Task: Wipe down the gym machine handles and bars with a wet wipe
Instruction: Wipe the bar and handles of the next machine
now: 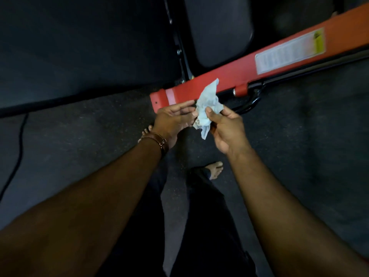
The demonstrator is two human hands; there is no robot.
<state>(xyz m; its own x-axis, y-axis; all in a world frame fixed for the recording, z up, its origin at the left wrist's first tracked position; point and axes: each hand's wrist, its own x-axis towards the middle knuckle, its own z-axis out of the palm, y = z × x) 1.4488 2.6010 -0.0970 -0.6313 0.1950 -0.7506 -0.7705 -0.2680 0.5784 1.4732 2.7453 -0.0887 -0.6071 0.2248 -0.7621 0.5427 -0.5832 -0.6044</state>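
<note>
While crumpled: wet wipe point(205, 108), frame centre
Right hand point(225, 126): pinches wipe
Left hand point(175, 118): fingers straight, touching wipe
Risk: bunched wipe may cover the red bar point(229, 76) poorly

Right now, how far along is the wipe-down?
Done: nothing I can confirm; the red bar shows no visible wet streak. In hand: the crumpled wet wipe is pinched by the right hand, with the left hand touching it, held above the bar's near end, seemingly being rearranged. Left: the red bar and the black handle beside it.
</note>
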